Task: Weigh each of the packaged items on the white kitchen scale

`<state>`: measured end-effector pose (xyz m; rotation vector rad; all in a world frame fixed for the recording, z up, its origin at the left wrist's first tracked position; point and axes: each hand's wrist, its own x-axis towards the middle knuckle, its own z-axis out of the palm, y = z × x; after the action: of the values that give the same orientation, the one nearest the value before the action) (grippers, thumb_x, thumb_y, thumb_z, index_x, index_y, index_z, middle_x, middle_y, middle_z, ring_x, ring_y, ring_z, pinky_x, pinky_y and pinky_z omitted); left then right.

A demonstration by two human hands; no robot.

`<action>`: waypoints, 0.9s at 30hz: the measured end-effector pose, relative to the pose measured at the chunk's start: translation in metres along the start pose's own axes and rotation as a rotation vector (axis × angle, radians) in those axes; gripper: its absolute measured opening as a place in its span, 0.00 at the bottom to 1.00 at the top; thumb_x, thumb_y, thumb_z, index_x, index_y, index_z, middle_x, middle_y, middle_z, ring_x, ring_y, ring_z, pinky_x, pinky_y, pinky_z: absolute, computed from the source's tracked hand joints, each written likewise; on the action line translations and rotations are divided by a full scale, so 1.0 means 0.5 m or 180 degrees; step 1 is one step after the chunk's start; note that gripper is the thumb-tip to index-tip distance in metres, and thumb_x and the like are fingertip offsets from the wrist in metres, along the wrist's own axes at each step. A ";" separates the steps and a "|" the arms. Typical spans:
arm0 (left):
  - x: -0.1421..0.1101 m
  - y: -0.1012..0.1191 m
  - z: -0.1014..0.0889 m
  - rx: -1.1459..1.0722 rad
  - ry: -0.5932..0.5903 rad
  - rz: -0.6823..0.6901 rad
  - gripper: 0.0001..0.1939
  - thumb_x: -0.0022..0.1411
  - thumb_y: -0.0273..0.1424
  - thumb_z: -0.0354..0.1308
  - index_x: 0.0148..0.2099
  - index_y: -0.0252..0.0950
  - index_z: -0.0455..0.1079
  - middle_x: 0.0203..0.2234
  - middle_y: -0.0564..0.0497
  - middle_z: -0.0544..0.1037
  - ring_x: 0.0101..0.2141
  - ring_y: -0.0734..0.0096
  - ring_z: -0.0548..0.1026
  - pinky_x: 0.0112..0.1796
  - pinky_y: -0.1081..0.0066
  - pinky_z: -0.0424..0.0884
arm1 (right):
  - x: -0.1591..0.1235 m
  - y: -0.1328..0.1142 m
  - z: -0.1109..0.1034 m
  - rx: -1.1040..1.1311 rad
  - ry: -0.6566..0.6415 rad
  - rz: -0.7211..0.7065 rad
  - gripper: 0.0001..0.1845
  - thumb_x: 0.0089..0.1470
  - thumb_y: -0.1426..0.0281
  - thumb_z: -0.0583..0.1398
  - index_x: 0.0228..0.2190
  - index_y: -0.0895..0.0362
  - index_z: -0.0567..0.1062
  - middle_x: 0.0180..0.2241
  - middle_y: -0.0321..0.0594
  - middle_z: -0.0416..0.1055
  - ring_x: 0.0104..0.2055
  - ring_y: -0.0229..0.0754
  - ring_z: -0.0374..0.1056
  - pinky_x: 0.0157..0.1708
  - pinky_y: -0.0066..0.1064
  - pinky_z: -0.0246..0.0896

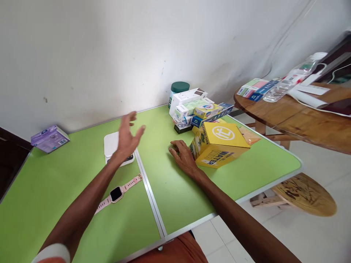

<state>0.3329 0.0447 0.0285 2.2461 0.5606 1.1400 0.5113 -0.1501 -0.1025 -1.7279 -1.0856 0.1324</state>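
Observation:
My left hand (128, 137) is raised over a white device like a small kitchen scale (110, 144), fingers apart and holding nothing. It covers part of the scale, whose dark front panel shows just below the hand. Closer to me lies a pink smartwatch (116, 194) with a black screen, its strap stretched out and partly behind my left forearm. My right hand (183, 156) rests on the green table, fingers slightly bent and apart, with nothing visible in it. Right beside it stands a yellow cardboard box (225, 148) marked WATER; whether the hand touches it I cannot tell.
Behind the yellow box are piled several small cartons (192, 107) and a green-lidded jar (179, 89). A purple package (51, 138) sits at the far left of the table (131, 226). On the right, a wooden table (307, 117) bears a plastic bottle (296, 76); a stool (307, 193) stands below.

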 end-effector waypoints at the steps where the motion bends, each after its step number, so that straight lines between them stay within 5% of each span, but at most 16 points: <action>1: 0.006 0.013 0.051 -0.0129 -0.0283 -0.0048 0.28 0.73 0.44 0.64 0.69 0.40 0.66 0.64 0.38 0.75 0.59 0.50 0.77 0.56 0.51 0.78 | -0.003 0.005 -0.010 -0.0056 -0.0069 -0.0057 0.14 0.67 0.57 0.60 0.47 0.51 0.78 0.48 0.49 0.77 0.48 0.54 0.75 0.53 0.51 0.76; 8: 0.056 0.021 0.336 0.0072 -0.1709 -0.0451 0.29 0.69 0.40 0.69 0.66 0.35 0.67 0.64 0.35 0.73 0.64 0.46 0.73 0.63 0.50 0.72 | -0.015 0.023 -0.026 -0.0300 -0.0291 -0.0385 0.12 0.70 0.65 0.57 0.52 0.52 0.74 0.53 0.53 0.75 0.58 0.59 0.72 0.60 0.56 0.72; 14: 0.072 0.015 0.464 0.0752 -0.1593 -0.0802 0.26 0.66 0.36 0.71 0.61 0.36 0.68 0.61 0.35 0.76 0.64 0.46 0.73 0.63 0.54 0.68 | -0.015 0.023 -0.016 -0.0772 -0.0498 -0.0678 0.16 0.69 0.71 0.57 0.55 0.58 0.74 0.54 0.58 0.75 0.57 0.64 0.70 0.60 0.59 0.71; 17: 0.069 0.010 0.466 0.0875 -0.1513 -0.0738 0.21 0.67 0.35 0.71 0.57 0.38 0.69 0.59 0.37 0.78 0.62 0.46 0.74 0.61 0.53 0.68 | -0.015 0.021 -0.015 -0.0886 -0.0553 -0.0741 0.15 0.69 0.71 0.58 0.54 0.59 0.75 0.53 0.59 0.76 0.56 0.64 0.70 0.60 0.59 0.71; 20: 0.053 0.000 0.431 0.0898 -0.1595 -0.0611 0.18 0.66 0.35 0.72 0.53 0.40 0.71 0.55 0.39 0.80 0.60 0.45 0.75 0.59 0.53 0.69 | -0.015 0.019 -0.015 -0.0867 -0.0451 -0.0703 0.15 0.68 0.71 0.58 0.54 0.59 0.75 0.52 0.59 0.76 0.56 0.64 0.70 0.60 0.59 0.71; 27: -0.009 -0.015 0.258 0.0614 -0.1136 -0.0835 0.15 0.62 0.35 0.73 0.45 0.40 0.71 0.43 0.46 0.82 0.44 0.55 0.79 0.48 0.57 0.76 | -0.015 0.017 -0.015 -0.0388 -0.0005 -0.0641 0.13 0.70 0.68 0.57 0.53 0.55 0.75 0.52 0.56 0.77 0.56 0.61 0.73 0.58 0.56 0.74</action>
<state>0.4363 0.0109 -0.0417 2.3756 0.8121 0.5586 0.5162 -0.1610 -0.1085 -1.7140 -1.2843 -0.0597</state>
